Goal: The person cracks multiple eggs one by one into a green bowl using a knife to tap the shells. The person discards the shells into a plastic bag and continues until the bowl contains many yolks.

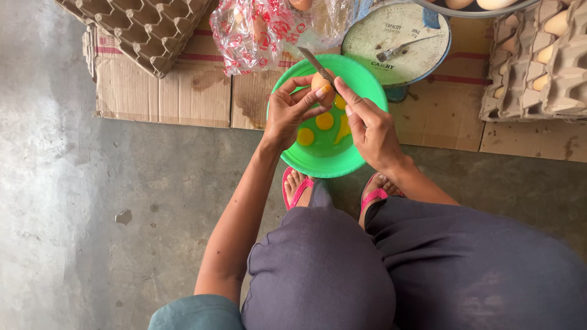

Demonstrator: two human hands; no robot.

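Brown egg (pixel 322 87): pinched in the fingertips of the left hand (pixel 292 113), directly over the green bowl (pixel 367 82) so its contents drop among the yolks (pixel 324 121) there. Knife (pixel 316 65): gripped closed by the right hand (pixel 370 129) above the bowl, blade laid on the shell. Dial scale (pixel 397 43): just behind the bowl's far rim.

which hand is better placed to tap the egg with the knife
Right. The right hand already holds the knife, its blade resting against the egg, while the left hand cups that egg over the green bowl.
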